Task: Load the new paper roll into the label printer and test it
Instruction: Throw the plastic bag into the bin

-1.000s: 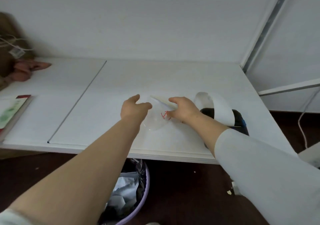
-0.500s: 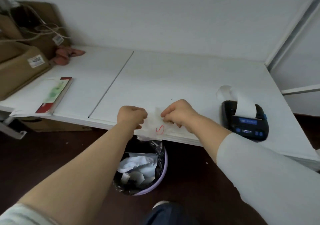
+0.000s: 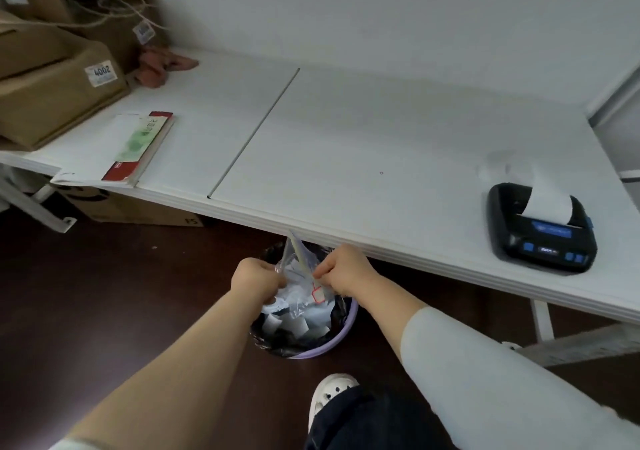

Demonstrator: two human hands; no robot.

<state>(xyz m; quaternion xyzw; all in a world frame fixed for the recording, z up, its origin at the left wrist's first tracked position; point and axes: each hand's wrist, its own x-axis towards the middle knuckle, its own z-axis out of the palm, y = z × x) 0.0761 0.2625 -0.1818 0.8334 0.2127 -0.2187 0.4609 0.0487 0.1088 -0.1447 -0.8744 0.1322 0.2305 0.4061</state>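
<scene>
A clear plastic wrapper [image 3: 298, 259] with a small red mark is pinched between my left hand [image 3: 255, 277] and my right hand [image 3: 343, 269]. Both hands hold it just above a purple waste bin [image 3: 341, 332] lined with a black bag, below the table's front edge. The black label printer [image 3: 543, 235] with blue buttons sits on the white table [image 3: 346, 138] at the right. A strip of white paper [image 3: 540, 196] curls up out of the printer's top slot.
Brown cardboard boxes [image 3: 55, 93] are stacked at the far left, with a pink cloth [image 3: 162, 65] beside them. A red-edged booklet [image 3: 142, 148] lies near the left front edge. The bin holds crumpled paper. My white shoe [image 3: 329, 392] is on the dark floor.
Both hands carried the plastic wrapper off the tabletop, toward me and down over the waste bin. The view tilted down and left, bringing the boxes and the whole printer into sight.
</scene>
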